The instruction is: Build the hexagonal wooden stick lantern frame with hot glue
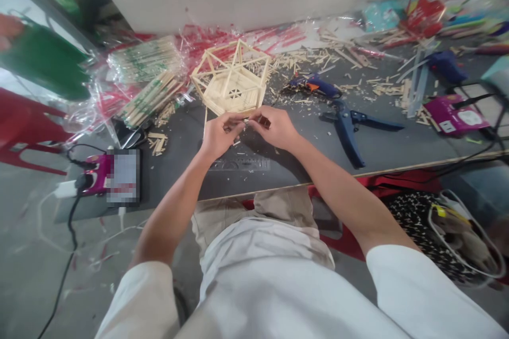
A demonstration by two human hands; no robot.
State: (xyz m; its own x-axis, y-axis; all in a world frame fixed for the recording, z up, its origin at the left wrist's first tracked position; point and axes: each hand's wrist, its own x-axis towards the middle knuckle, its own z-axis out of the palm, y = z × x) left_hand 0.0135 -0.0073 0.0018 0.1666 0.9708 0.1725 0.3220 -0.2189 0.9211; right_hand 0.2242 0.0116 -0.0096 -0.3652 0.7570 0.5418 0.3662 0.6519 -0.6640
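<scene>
A six-sided frame of thin wooden sticks, with a lattice floor, stands on the dark table. My left hand and my right hand meet at its near edge, fingertips almost touching each other. Both hands are closed in a pinch. What lies between the fingertips is too small and too hidden to name. Under my hands lies a clear plastic ruler. Right of the frame are an orange-and-blue glue gun and a blue-handled cutter, its handles spread.
Bundled sticks in plastic lie left of the frame; cut pieces scatter behind it. A phone and a purple power strip sit at the left edge. Another glue gun and a purple box are at right.
</scene>
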